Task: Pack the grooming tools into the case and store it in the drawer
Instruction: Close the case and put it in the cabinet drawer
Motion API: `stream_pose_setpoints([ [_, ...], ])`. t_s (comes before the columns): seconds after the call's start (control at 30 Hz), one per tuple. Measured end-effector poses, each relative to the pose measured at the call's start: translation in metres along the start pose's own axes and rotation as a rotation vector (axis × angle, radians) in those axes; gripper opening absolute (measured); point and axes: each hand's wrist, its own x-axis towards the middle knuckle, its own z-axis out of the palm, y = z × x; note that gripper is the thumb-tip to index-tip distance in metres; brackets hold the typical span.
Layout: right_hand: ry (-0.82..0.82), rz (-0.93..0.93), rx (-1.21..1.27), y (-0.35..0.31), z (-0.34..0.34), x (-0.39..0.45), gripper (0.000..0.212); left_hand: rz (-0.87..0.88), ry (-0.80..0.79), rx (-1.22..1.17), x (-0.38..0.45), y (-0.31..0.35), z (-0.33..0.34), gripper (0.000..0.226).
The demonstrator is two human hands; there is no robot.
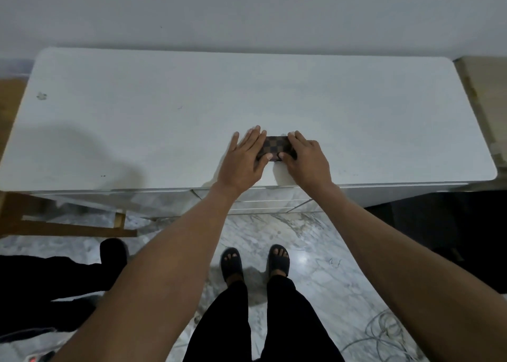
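On the white table (164, 115), both hands on checkered case (276, 145).

Dim, soft, wide-angle edge distortion

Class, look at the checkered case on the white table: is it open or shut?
Shut, it seems: the checkered case lies flat on the table, only its patterned outside showing, between the left hand and right hand.

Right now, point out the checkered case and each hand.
checkered case (276, 145): head view, on its bare top between the hands.
left hand (244, 157): head view, back of the hand.
right hand (309, 158): head view, back of the hand.
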Motion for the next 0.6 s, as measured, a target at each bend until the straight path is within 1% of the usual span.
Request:
stream_pose_setpoints([
  [0.13, -0.022, 0.000, -0.061, -0.005, -0.007, -0.012, 0.053, -0.065, -0.094, -0.083, -0.014, 0.003, -0.010, 0.081],
  [0.23, -0.002, -0.008, -0.096, -0.007, -0.007, -0.036, 0.058, -0.096, -0.113, -0.076, -0.037, 0.005, -0.016, 0.083],
  [0.47, -0.079, -0.098, -0.159, 0.009, 0.003, -0.092, 0.061, -0.116, -0.026, 0.003, -0.100, 0.019, -0.011, 0.071],
  [0.53, -0.047, -0.128, -0.180, 0.013, 0.008, -0.111, 0.058, -0.122, 0.013, 0.012, -0.122, 0.030, -0.010, 0.067],
  [0.6, 0.020, -0.147, -0.194, 0.016, 0.013, -0.133, 0.054, -0.116, 0.053, 0.027, -0.146, 0.039, -0.004, 0.063],
])
